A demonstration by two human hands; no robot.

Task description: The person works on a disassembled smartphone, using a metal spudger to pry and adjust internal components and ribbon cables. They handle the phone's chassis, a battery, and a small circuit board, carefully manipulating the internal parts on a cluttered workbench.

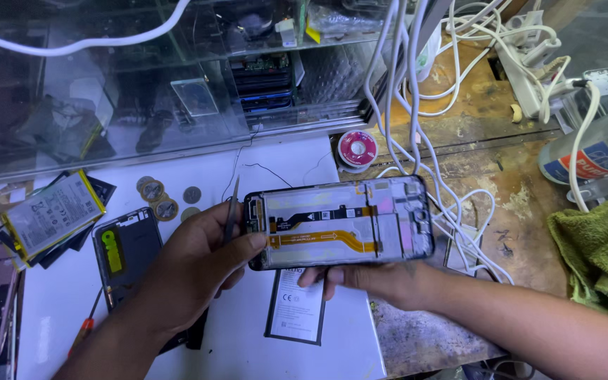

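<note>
We look down at two hands over a white desk (304, 165), and between them one opened black smartphone frame with orange ribbon cables across its bared inside (339, 222), held level above the desk.

Our left hand (198, 271) grips the frame's left end, thumb pressed on its front edge, and in the same hand one pair of thin grey metal tweezers (231, 218) stands upright between the fingers. Our right hand (374, 276) reaches in under the frame and cradles it from below; we see its fingertips (332, 276) curled under the lower edge.

On the desk directly beneath the frame lies one flat black and white phone battery (295, 309). To the left lies one black phone back shell with a yellow-green strip (127, 253), and further left one silver battery with yellow edges (52, 214) resting on dark parts. We count four round coins (167, 200) clustered behind the back shell. One red-handled screwdriver (82, 331) lies near the left forearm.

Behind the frame sits one small spool with a pink face (357, 148). A bundle of white cables (416, 105) runs down past the frame's right end to a white power strip (533, 67). At the far right we see one crumpled green cloth (599, 253) and one clear plastic bottle lying on its side (592, 151). A glass display case (156, 84) fills the background.
</note>
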